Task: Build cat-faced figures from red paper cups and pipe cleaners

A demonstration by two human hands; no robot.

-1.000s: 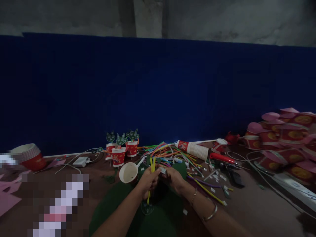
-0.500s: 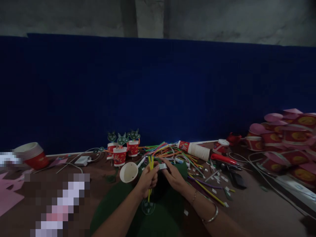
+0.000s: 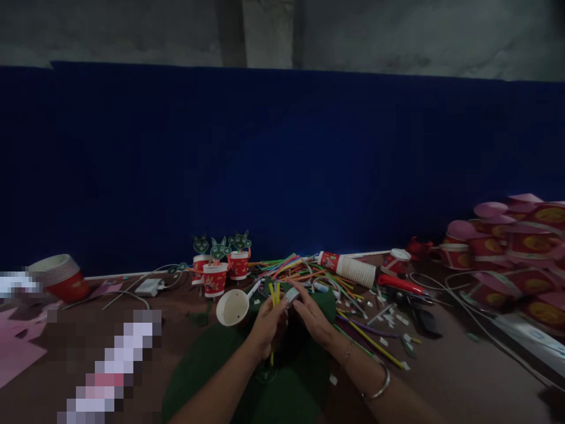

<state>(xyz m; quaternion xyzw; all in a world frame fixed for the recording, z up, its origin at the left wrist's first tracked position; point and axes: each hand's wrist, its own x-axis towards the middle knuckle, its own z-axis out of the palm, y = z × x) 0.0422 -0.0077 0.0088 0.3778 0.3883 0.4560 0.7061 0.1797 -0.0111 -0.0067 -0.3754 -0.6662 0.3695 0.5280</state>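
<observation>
My left hand (image 3: 268, 323) is closed around thin yellow sticks (image 3: 272, 352), whose tops stick up above the fingers. A dark round piece (image 3: 266, 372) hangs at their lower end. My right hand (image 3: 310, 315) has its fingers round a small pale printed piece (image 3: 292, 295), which lies between the two hands near the left fingertips. An open white cup (image 3: 232, 308) leans just left of my left hand. Behind it stand red cups (image 3: 215, 279) with dark animal-face cutouts (image 3: 219, 250). Colourful sticks (image 3: 300, 268) lie heaped beyond my hands.
A stack of cups (image 3: 357, 271) lies on its side, with a red-handled tool (image 3: 404, 285) to its right. Pink-topped red cups (image 3: 529, 238) are piled far right. Another cup stack (image 3: 66, 280), pink paper (image 3: 20, 347) and a white adapter (image 3: 150, 287) are at left.
My left hand has turned slightly and moved closer to my right hand. The yellow sticks have shifted a little right, and the pale printed piece has tilted.
</observation>
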